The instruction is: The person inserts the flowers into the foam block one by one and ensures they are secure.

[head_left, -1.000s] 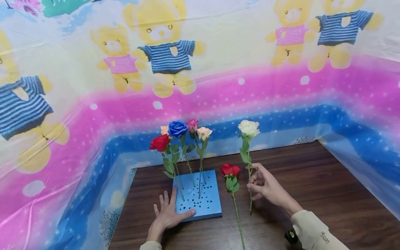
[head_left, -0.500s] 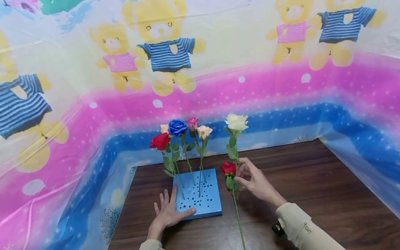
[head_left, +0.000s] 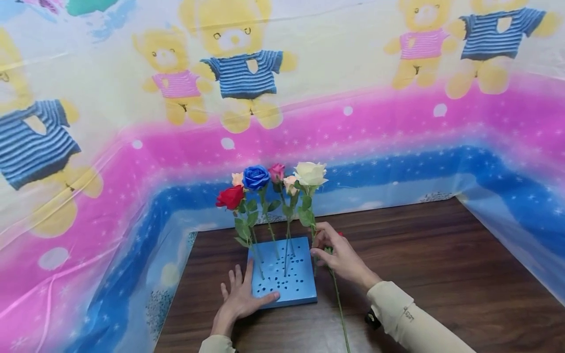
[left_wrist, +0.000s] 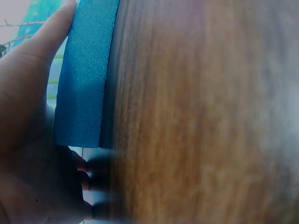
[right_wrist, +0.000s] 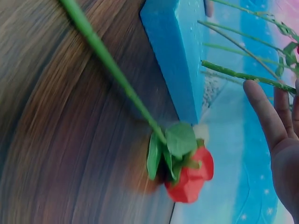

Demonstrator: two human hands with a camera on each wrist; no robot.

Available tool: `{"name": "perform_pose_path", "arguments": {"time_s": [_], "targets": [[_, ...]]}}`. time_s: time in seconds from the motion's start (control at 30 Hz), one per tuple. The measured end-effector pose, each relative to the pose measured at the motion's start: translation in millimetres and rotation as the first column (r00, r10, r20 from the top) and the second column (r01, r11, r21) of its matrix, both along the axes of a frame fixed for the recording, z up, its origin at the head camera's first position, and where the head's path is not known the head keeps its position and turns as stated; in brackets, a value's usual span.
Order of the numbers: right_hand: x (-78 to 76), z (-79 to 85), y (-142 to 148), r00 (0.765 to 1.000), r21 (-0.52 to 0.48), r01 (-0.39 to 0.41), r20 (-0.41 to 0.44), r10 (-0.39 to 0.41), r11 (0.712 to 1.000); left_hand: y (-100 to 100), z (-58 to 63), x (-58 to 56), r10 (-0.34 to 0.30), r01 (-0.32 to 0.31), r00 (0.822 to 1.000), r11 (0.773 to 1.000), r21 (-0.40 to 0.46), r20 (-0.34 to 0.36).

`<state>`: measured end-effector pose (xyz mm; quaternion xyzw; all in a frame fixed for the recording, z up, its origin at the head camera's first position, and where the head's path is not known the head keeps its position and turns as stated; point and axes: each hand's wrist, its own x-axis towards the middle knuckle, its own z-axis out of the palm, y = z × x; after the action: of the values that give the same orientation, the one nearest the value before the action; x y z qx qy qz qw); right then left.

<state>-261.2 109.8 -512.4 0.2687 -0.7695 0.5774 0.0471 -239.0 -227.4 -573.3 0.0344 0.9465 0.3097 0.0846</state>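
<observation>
My right hand (head_left: 342, 257) pinches the stem of a white rose (head_left: 311, 174), which stands nearly upright at the right edge of a blue foam block (head_left: 287, 297). In the right wrist view the stem's cut end (right_wrist: 205, 63) is close to the block's hole-dotted top; whether it touches, I cannot tell. My left hand (head_left: 240, 298) rests at the block's near left corner, thumb over the top and the other fingers spread along the side. A red rose (right_wrist: 189, 179) lies on the table beneath my right hand, its bloom largely hidden in the head view.
Several roses stand in the block: a blue one (head_left: 256, 177), a red one (head_left: 230, 197), a pink one (head_left: 276, 172) and peach ones (head_left: 290, 185). The dark wooden table (head_left: 423, 255) ends at a bear-printed curtain (head_left: 344, 127) behind.
My right hand has carried the white rose leftward, past the lying red rose, to the block's right edge. The left hand keeps its place on the block.
</observation>
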Motion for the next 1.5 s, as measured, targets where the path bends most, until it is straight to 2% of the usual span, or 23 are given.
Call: {"name": "perform_pose_path", "arguments": {"time_s": [0.1,0.53,0.67,0.87,0.97,1.13,1.2,1.4,1.5], "targets": [[-2.3,-1.3,-9.2,1.0,-0.006,-0.017,-0.013,0.017,1.0,2.5,4.5,3.0,-0.002,0.002,1.0,1.0,0.014,-0.006],[-9.6,-5.8,-36.5,0.998,0.007,-0.036,-0.045,0.036,0.999,-1.1,-5.1,-0.3,-0.005,0.006,1.0,1.0,0.026,-0.031],[-10.6,-8.3,-40.1,0.998,0.01,-0.038,-0.043,0.038,0.999,-0.1,-0.9,2.3,-0.011,0.013,0.999,0.999,0.046,-0.042],[-12.1,-9.9,-45.0,0.998,0.013,-0.049,-0.045,0.05,0.999,-0.1,-0.8,3.2,-0.01,0.012,0.999,0.999,0.04,-0.047],[-13.8,-11.2,-47.1,0.998,0.01,-0.056,-0.042,0.057,0.998,-2.9,-9.0,-1.9,-0.018,0.019,0.998,1.0,0.007,-0.058],[-15.6,-15.8,-47.5,0.998,0.001,-0.061,-0.03,0.061,0.998,-0.6,-4.1,-1.3,-0.012,0.012,0.999,1.0,0.007,-0.053],[-16.0,-17.7,-47.3,0.998,0.0,-0.063,-0.022,0.063,0.998,2.1,2.6,2.3,-0.009,0.01,0.998,1.0,0.019,-0.057],[-16.9,-21.0,-46.5,0.998,0.003,-0.066,-0.012,0.066,0.998,1.8,5.3,3.0,-0.005,0.005,1.0,1.0,0.025,-0.026],[-17.9,-21.8,-46.3,0.998,-0.006,-0.067,0.001,0.067,0.998,-1.3,-3.3,-1.7,-0.006,0.006,1.0,1.0,0.007,-0.014]]}}
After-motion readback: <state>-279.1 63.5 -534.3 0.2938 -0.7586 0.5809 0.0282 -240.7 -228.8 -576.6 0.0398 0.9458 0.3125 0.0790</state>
